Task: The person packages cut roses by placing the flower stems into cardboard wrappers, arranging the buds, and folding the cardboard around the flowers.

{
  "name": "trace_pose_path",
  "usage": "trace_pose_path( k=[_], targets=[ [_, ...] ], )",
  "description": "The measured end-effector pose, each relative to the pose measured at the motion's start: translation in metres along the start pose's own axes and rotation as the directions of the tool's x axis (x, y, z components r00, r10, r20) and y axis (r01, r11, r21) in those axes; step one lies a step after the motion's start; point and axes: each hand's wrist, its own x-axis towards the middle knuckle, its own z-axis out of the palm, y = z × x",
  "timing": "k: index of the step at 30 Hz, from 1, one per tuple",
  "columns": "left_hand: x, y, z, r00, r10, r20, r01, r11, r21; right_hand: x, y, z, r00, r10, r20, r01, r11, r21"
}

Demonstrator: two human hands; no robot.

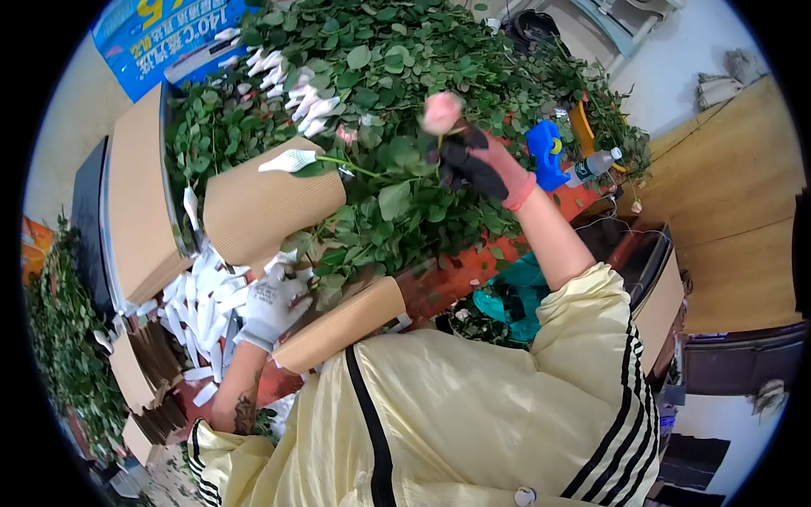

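Observation:
My right hand [481, 167], in a black and pink glove, is closed on the stem of a pink rose [443, 113], its bloom upright above the fingers. My left hand [274, 304], in a white glove, rests by a heap of white foam net sleeves [198, 300]; its fingers are partly hidden, and whether they hold anything is unclear. Between the hands, a flower head in a white net sleeve [289, 160] lies over a corrugated cardboard sheet [274, 203], its green stem pointing right. Another folded cardboard piece [346, 321] lies just right of my left hand.
Leafy rose stems [372, 59] cover much of the red table [574, 200]. Several sleeved blooms [312, 106] lie in a row at the back left. A blue tape dispenser [547, 156] and a plastic bottle [594, 167] stand right of my right hand. A teal bag [511, 300] sits near my body.

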Motion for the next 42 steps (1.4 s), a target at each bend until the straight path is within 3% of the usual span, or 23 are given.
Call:
trace_pose_path(
  k=[1,3,4,6,7,8,9,13,14,16,20,22,23,25,26,30,32,35,36,37,38,39,42],
  targets=[
    [0.0,0.001,-0.004,0.996,-0.019,0.091,0.013,0.997,0.073,-0.003,0.001,0.005,1.0,-0.015,-0.002,0.015,1.0,0.004],
    [0.002,0.008,-0.016,0.995,-0.017,0.095,0.011,0.998,0.065,-0.005,0.009,0.015,0.943,-0.311,0.114,0.33,0.85,-0.41],
    [0.001,0.013,-0.022,0.995,-0.021,0.1,0.017,0.999,0.043,-0.004,0.011,0.016,0.987,-0.047,0.153,0.112,0.888,-0.447],
    [0.003,0.015,-0.028,0.992,-0.032,0.126,0.02,0.996,0.089,-0.017,0.011,0.03,0.997,0.036,0.075,-0.008,0.938,-0.347],
    [0.004,0.014,-0.026,0.992,0.12,0.038,-0.124,0.984,0.129,-0.017,0.018,0.03,0.996,0.006,0.087,0.026,0.931,-0.364],
    [0.005,0.015,-0.027,0.96,0.278,-0.039,-0.266,0.946,0.184,-0.019,0.019,0.031,0.989,-0.108,0.104,0.148,0.815,-0.56],
    [0.008,0.021,-0.032,0.887,0.41,-0.212,-0.387,0.911,0.145,-0.02,0.024,0.029,0.987,-0.121,0.11,0.162,0.821,-0.547],
    [0.015,0.052,-0.071,0.732,0.542,-0.412,-0.514,0.837,0.189,-0.03,0.038,0.033,0.981,-0.087,0.172,0.149,0.909,-0.39],
    [0.022,0.062,-0.092,0.731,0.548,-0.407,-0.518,0.834,0.192,-0.031,0.032,0.035,0.958,-0.131,0.257,0.254,0.804,-0.538],
    [0.033,0.076,-0.113,0.753,0.52,-0.404,-0.513,0.848,0.135,-0.025,0.046,0.027,0.828,-0.168,0.536,0.476,0.716,-0.511],
    [0.066,0.07,-0.086,0.893,0.419,-0.162,-0.404,0.907,0.118,-0.023,0.036,0.027,0.751,0.005,0.66,0.38,0.814,-0.44],
    [0.067,0.045,-0.041,0.909,0.393,0.136,-0.412,0.898,0.156,-0.03,0.043,0.021,0.821,-0.039,0.57,0.313,0.865,-0.393],
    [0.064,0.027,-0.015,0.899,0.4,0.178,-0.429,0.887,0.171,-0.037,0.045,0.018,0.833,-0.041,0.552,0.309,0.863,-0.401],
    [0.056,0.013,0.004,0.89,0.342,0.302,-0.417,0.878,0.234,-0.054,0.051,0.012,0.95,-0.189,0.25,0.268,0.903,-0.337],
    [0.055,0.012,0.007,0.88,0.36,0.308,-0.435,0.872,0.223,-0.057,0.051,0.005,0.956,-0.175,0.238,0.223,0.955,-0.197],
    [0.054,0.006,0.017,0.902,0.289,0.321,-0.366,0.906,0.214,-0.09,0.033,-0.015,0.968,-0.167,-0.188,0.18,0.982,0.054],
    [0.057,0.01,0.013,0.905,0.241,0.35,-0.326,0.922,0.207,-0.105,0.032,-0.05,0.866,-0.251,-0.433,0.344,0.927,0.151],
    [0.057,0.008,0.016,0.9,0.243,0.362,-0.344,0.906,0.247,-0.137,0.032,-0.131,0.588,-0.329,-0.739,0.451,0.892,-0.038],
    [0.057,0.007,0.017,0.904,0.241,0.353,-0.34,0.907,0.25,-0.162,0.034,-0.172,0.48,-0.255,-0.839,0.462,0.887,-0.005],
    [0.057,0.009,0.016,0.9,0.246,0.36,-0.355,0.893,0.277,-0.183,0.034,-0.211,0.419,-0.361,-0.833,0.679,0.734,0.023],
    [0.056,0.009,0.014,0.893,0.256,0.37,-0.368,0.889,0.274,-0.218,0.03,-0.247,0.456,-0.504,-0.733,0.732,0.681,-0.013],
    [0.057,0.009,0.014,0.898,0.25,0.363,-0.355,0.898,0.259,-0.241,0.019,-0.255,0.382,-0.557,-0.738,0.794,0.606,-0.046],
    [0.063,0.013,0.009,0.888,0.183,0.421,-0.287,0.937,0.199,-0.278,-0.023,-0.191,0.105,-0.669,-0.736,0.781,0.514,-0.355]
  ],
)
